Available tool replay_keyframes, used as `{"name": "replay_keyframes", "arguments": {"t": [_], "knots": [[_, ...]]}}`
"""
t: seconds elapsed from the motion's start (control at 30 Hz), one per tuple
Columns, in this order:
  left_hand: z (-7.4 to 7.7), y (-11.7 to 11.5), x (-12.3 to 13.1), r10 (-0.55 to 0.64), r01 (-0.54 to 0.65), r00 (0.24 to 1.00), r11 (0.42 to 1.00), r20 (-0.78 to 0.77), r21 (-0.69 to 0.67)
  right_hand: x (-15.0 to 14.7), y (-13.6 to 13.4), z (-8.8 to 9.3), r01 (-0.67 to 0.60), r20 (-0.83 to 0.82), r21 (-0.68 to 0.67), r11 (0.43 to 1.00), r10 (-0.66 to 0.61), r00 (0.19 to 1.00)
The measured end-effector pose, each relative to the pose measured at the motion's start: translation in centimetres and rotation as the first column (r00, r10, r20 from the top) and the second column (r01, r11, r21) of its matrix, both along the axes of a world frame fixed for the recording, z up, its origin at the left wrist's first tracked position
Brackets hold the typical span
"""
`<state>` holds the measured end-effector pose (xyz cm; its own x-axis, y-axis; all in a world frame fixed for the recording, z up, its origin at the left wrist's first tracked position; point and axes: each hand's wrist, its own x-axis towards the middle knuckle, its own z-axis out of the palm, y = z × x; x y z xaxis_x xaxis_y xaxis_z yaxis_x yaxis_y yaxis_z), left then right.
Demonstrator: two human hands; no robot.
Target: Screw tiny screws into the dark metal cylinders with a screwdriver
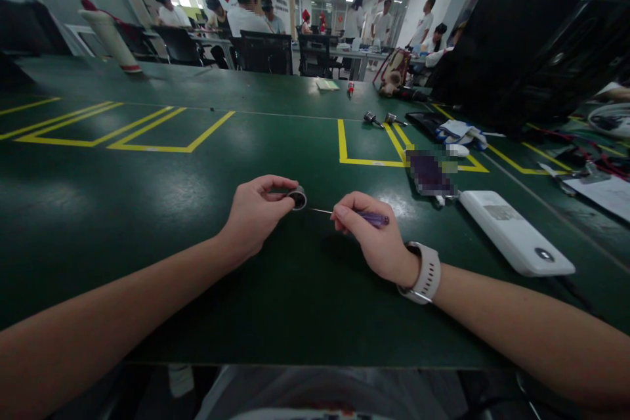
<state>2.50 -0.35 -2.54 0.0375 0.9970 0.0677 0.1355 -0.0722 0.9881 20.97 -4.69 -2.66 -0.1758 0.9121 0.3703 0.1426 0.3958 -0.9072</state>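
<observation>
Between the thumb and fingers of my left hand is a small metal ring, its dark round opening turned toward my right side. My right hand grips a screwdriver by its purple handle. The thin shaft points left at the ring, and a small gap shows between the tip and the ring. Both hands are just above the green table. What lies inside the ring is too dark to make out.
To the right lie a phone, a white power bank and a white-and-blue cloth. Two dark metal parts rest farther back by yellow tape lines. A large black case stands at the far right. Several people sit and stand beyond the table.
</observation>
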Motion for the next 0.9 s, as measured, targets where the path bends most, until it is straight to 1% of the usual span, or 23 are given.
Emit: {"name": "replay_keyframes", "arguments": {"t": [0.23,0.37,0.5,0.6,0.7,0.8,0.9], "knots": [[0.5,-0.1,0.5,0.047,-0.047,0.999,0.999,0.004,-0.004,0.0,0.1,-0.2,0.009,-0.02,-0.002,1.0,-0.009,1.0],[0.2,0.1,0.4,0.047,-0.047,0.999,0.999,0.026,-0.009,-0.1,0.1,-0.2,0.009,-0.013,-0.009,1.0,-0.01,1.0],[-0.3,0.3,0.2,0.044,-0.044,0.999,0.999,0.013,0.01,0.0,0.0,-0.1,-0.033,-0.008,0.014,0.999,0.033,0.999],[-0.6,0.4,0.2,0.017,-0.017,1.0,0.997,0.007,0.074,-0.2,-0.1,0.0,-0.066,0.041,0.069,0.995,0.063,0.997],[-0.9,0.5,0.3,-0.008,0.008,1.0,0.988,-0.001,0.152,-0.4,-0.1,0.0,-0.089,0.133,0.107,0.99,0.074,0.988],[-1.3,0.6,0.2,-0.013,0.023,0.999,0.981,-0.051,0.194,-0.7,-0.1,0.0,-0.091,0.215,0.107,0.99,0.066,0.974],[-1.7,0.8,0.0,-0.032,0.058,0.994,0.967,-0.105,0.249,-0.7,0.0,-0.1,-0.066,0.244,0.093,0.994,0.041,0.969]]}}
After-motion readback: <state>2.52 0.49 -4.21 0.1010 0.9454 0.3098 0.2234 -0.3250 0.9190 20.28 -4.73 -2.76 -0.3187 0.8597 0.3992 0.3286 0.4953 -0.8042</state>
